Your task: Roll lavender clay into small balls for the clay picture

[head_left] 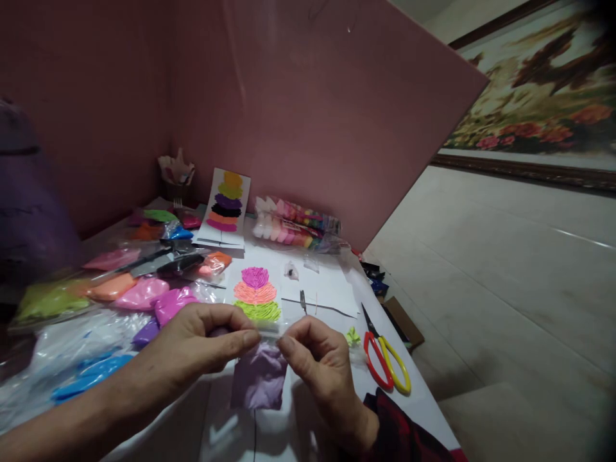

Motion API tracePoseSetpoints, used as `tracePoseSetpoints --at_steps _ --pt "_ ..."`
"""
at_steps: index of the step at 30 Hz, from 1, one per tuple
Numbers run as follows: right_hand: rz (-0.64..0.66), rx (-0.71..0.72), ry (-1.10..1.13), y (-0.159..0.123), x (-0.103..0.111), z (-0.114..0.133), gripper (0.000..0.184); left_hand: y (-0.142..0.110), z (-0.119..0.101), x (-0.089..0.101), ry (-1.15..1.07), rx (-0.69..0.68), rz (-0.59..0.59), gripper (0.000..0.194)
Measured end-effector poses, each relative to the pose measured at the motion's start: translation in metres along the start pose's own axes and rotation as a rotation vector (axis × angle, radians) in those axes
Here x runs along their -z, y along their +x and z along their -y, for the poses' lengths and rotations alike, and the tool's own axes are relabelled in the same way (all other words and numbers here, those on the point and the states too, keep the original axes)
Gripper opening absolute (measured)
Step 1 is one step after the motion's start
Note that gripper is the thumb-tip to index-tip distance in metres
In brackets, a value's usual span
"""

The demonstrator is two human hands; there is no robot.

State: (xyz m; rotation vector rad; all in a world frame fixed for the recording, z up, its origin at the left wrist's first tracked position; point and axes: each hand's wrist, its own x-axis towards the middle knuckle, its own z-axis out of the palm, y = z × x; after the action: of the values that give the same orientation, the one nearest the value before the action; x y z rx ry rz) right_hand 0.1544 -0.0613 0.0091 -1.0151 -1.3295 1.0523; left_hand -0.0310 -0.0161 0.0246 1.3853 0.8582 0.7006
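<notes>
Between my two hands hangs a small clear zip bag (260, 378) filled with soft purple clay. My left hand (212, 340) pinches its top edge at the left corner, thumb against finger. At the right corner, my right hand (317, 362) pinches the same edge. Just beyond the bag lies a sheet with textured clay layers (255, 292) in magenta, peach and lime green. A small fork (303, 301) and a thin wooden stick (316, 303) rest to the right of it. Near my right hand sits a scrap of lime clay (353, 336).
Several bags of coloured clay (144, 292) crowd the left side. Red-and-yellow-handled scissors (387, 359) lie near the right edge. A card with stacked colour bands (226, 205) leans at the back, beside packs of clay (296, 224). A pink panel (308, 115) stands behind.
</notes>
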Motion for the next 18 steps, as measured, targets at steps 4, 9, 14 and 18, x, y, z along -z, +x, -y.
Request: tracePoseSetpoints --at_steps 4,9,14,18 --pt "0.047 -0.038 0.022 0.0001 -0.0031 0.0002 0.023 -0.0004 0.0000 0.0001 -0.014 -0.052 0.059 0.023" --pt "0.021 0.027 -0.074 -0.0023 -0.0030 -0.0017 0.026 0.0010 0.0050 -0.0028 0.045 -0.088 0.053 0.019" --pt "-0.016 0.017 -0.047 -0.0029 -0.0008 -0.0038 0.027 0.0016 0.0055 -0.0036 0.074 -0.059 0.028 0.014" --pt "-0.005 -0.030 0.019 0.0009 0.0000 -0.0060 0.026 0.0005 -0.0005 -0.0020 0.075 -0.039 -0.025 0.018"
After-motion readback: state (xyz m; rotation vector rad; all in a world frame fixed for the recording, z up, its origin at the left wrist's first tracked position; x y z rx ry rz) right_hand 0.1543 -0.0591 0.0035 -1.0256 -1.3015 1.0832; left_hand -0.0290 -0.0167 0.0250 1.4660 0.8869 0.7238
